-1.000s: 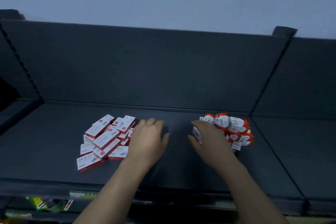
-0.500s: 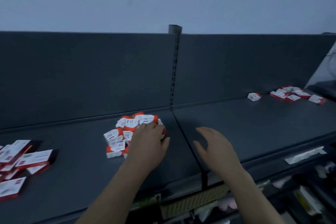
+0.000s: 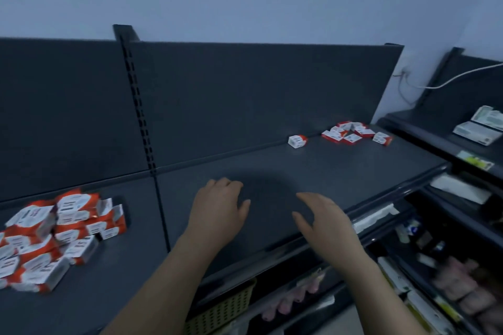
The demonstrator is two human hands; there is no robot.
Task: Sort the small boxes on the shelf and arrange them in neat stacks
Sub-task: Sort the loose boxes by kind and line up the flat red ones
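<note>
Left hand [image 3: 217,209], right hand [image 3: 324,221] empty & relaxed; red-white cardboard box heap [image 3: 60,234] near left, scattered boxes [image 3: 351,133] far right; no neat stacks.

Dark shelf [image 3: 299,171]: you are reaching both arms over its right bay.
Left hand [image 3: 217,209]: you are holding it palm down, fingers loosely bent, gripping nothing.
Right hand [image 3: 324,220]: you are holding it near the left, fingers spread, likewise carrying nothing.
Heap of red-and-white boxes [image 3: 57,231]: lying jumbled in the left bay, left of the slotted upright [image 3: 138,106].
Single box [image 3: 297,141]: sitting alone by the back panel.
Small cluster of boxes [image 3: 351,133]: lying scattered at the far right end, well apart from your hands.
Pale basket [image 3: 223,310]: showing on the level below.
</note>
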